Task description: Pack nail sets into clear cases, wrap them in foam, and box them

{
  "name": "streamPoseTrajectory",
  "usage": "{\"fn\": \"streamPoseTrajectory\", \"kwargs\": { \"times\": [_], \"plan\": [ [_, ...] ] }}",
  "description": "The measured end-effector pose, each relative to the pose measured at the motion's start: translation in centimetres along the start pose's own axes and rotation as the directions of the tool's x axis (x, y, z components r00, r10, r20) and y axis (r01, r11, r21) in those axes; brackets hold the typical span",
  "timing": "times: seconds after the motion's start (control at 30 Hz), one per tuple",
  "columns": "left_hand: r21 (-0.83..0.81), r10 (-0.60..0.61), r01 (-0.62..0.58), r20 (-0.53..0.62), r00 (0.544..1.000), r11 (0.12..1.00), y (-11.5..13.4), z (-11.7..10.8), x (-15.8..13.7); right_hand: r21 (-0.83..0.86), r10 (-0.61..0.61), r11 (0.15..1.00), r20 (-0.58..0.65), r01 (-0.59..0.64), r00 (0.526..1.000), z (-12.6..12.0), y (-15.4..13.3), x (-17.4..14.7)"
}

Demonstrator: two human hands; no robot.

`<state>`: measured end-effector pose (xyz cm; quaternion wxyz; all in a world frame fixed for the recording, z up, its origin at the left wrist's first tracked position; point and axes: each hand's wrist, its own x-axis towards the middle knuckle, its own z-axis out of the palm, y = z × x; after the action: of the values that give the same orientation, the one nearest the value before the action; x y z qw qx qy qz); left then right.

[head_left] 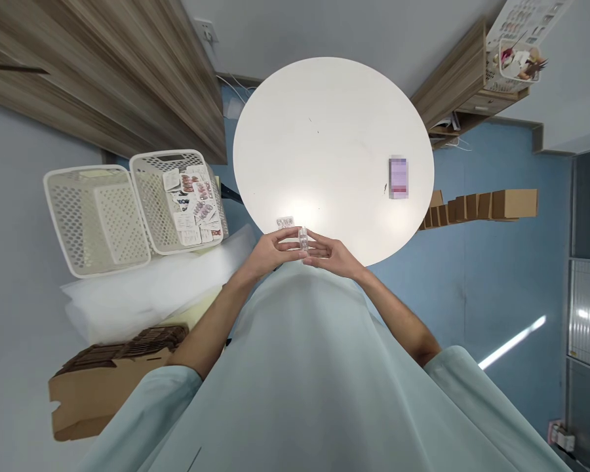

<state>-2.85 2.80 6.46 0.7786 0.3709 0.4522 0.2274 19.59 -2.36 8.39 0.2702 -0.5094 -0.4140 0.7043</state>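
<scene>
My left hand point(271, 253) and my right hand point(339, 258) meet at the near edge of the round white table point(324, 124). Between their fingertips is a small clear plastic tray point(303, 238), held upright on its edge, with a row of small shapes that look like press-on nails. Both hands are closed on it, thumbs towards me and fingers on the far side. Just beyond my left fingers, a similar clear tray point(284, 222) lies flat on the table. What exactly is inside the trays is too small to make out.
To the left stand a white basket point(138, 196) of nail-set packets point(196, 203) and another white basket point(59, 216). Below them are white plastic sheeting point(177, 285) and a carton of folded cardboard point(93, 400). A phone-like, blurred object point(398, 177) lies at right. Brown boxes point(514, 204) line the floor.
</scene>
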Motion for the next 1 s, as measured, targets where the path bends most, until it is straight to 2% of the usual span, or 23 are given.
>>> {"fn": "streamPoseTrajectory", "kwargs": {
  "times": [0.23,0.47,0.6,0.7,0.8,0.9,1.0],
  "plan": [
    [-0.029,-0.028,0.029,0.039,0.999,0.999,-0.5,1.0,0.1,0.054,-0.009,0.998,0.012,0.008,1.000,-1.2,1.6,-0.9],
    [-0.161,-0.004,0.010,0.034,0.999,0.987,-1.2,1.2,0.3,0.118,-0.019,0.993,0.006,0.019,1.000,-2.1,1.1,-1.2],
    [-0.228,0.045,-0.045,-0.006,0.999,0.973,-1.7,1.5,0.4,0.127,-0.079,0.987,-0.147,0.098,0.986,-1.6,1.4,-0.6],
    [-0.235,0.078,-0.079,-0.011,0.997,0.969,-1.9,1.3,0.3,0.104,-0.108,0.984,-0.292,0.144,0.950,-1.0,2.2,0.2],
    [-0.171,0.060,-0.054,0.033,0.998,0.984,-2.0,0.7,0.0,0.069,-0.112,0.986,-0.411,0.153,0.905,-1.0,2.7,1.0],
    [-0.122,0.016,-0.011,0.036,0.999,0.992,-2.4,0.2,-0.2,0.037,-0.096,0.991,-0.446,0.125,0.890,-1.7,2.6,1.6],
    [-0.122,-0.008,0.001,-0.060,0.998,0.992,-2.9,0.4,-0.2,0.032,-0.106,0.991,-0.398,0.129,0.911,-2.6,2.3,2.2]
  ]
}}
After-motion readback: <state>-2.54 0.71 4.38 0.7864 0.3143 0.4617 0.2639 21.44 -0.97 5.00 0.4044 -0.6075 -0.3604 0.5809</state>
